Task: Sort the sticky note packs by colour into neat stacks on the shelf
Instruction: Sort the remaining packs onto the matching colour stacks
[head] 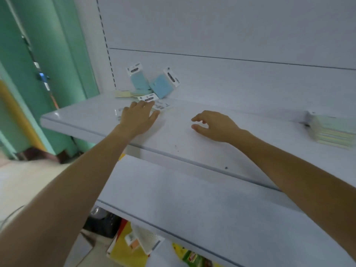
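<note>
Your left hand [137, 117] lies palm down, fingers spread, on flat sticky note packs at the left end of the white shelf [192, 151]; it presses them but does not close around any, likely pinning them so they can slide together. Just beyond its fingertips [149, 105] sits a white-labelled pack [148, 97], and past that two blue packs [154, 82] lean against the back wall, unsorted. A pale yellow pack [122, 93] lies flat to their left. Your right hand [213, 125] hovers near the shelf surface, well apart from the left, fingers loosely curled and holding nothing, probably ready to receive a pack. Far to its right, a neat stack [333, 132] of green and yellow packs stands against the wall.
</note>
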Motion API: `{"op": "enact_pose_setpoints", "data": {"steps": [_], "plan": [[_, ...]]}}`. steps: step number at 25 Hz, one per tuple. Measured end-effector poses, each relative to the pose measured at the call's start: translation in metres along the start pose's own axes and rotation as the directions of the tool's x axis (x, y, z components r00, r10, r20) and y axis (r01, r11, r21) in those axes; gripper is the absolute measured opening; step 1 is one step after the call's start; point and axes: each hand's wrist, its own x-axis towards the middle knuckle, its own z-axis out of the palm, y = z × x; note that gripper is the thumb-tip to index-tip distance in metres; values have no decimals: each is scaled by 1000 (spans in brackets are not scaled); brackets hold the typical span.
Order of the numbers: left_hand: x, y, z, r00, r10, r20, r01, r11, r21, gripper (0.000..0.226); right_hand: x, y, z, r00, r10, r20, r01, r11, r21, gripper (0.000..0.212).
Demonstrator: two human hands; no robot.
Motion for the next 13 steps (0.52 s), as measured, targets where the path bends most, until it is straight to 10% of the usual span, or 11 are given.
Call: {"op": "enact_pose_setpoints", "data": {"steps": [13], "plan": [[85,-150,23,989,-146,-2,145,984,-103,48,200,-50,64,988,134,74,-130,990,-61,77]]}}
